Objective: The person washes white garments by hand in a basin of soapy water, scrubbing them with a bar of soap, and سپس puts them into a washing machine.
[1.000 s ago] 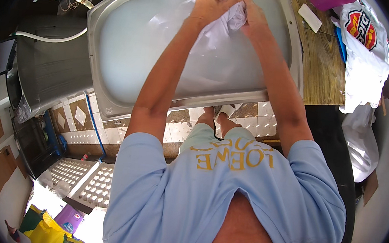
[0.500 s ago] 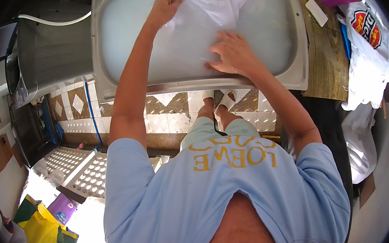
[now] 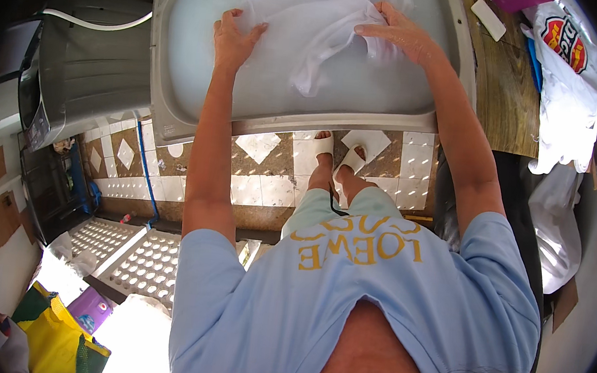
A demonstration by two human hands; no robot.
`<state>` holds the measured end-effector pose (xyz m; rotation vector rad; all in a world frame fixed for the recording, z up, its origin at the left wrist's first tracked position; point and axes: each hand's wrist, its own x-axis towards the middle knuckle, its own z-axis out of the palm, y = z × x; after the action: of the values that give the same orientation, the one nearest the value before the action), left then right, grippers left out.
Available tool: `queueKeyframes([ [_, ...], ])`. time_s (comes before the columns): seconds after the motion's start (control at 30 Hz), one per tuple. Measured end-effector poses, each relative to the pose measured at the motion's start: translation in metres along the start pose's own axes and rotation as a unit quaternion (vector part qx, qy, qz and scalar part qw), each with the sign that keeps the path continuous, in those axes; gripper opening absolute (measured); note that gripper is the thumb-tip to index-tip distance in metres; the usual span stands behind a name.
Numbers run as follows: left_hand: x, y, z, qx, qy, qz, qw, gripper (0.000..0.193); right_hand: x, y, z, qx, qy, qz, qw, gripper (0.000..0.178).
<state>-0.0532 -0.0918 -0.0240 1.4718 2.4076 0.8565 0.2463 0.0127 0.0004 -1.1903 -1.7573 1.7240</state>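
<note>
- white, thin cloth (image 3: 313, 30) lies bunched in the pale grey tub (image 3: 180, 67), toward its far side, wet-looking and half see-through.
- left hand (image 3: 234, 33) rests flat on the cloth's near left edge, fingers spread, palm down — pressing, not gripping.
- right hand (image 3: 396, 30) lies over the bunched folds at the right, fingers curled loosely on the fabric; whether it pinches a fold, i cannot tell.
- to do this well, i'd judge: keep the left palm pinning the edge while the right draws the folds outward, slowly — thin wet cloth clings and tears.
- counted: one tub, one cloth in it, two hands at work, two white sandals (image 3: 337, 154) on the tiled floor (image 3: 263, 183), one white printed garment (image 3: 574, 84) on the wooden table (image 3: 508, 99).
</note>
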Motion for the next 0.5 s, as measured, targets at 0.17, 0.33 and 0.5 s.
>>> queueKeyframes([
  [0.17,0.016,-0.024,-0.012,-0.309,-0.039,-0.152,0.938,0.037,0.004,0.002,-0.040,0.010,-0.099,-0.019,0.995,0.044],
  [0.33,0.003,0.012,-0.016,-0.482,0.134,-0.074,0.863,0.038,-0.005,0.005,-0.059,-0.050,-0.065,-0.042,0.996,0.036],
  [0.5,-0.080,0.087,-0.012,0.083,-0.198,0.030,0.976,0.059,-0.011,0.027,-0.053,-0.172,-0.067,0.086,0.979,0.031],
])
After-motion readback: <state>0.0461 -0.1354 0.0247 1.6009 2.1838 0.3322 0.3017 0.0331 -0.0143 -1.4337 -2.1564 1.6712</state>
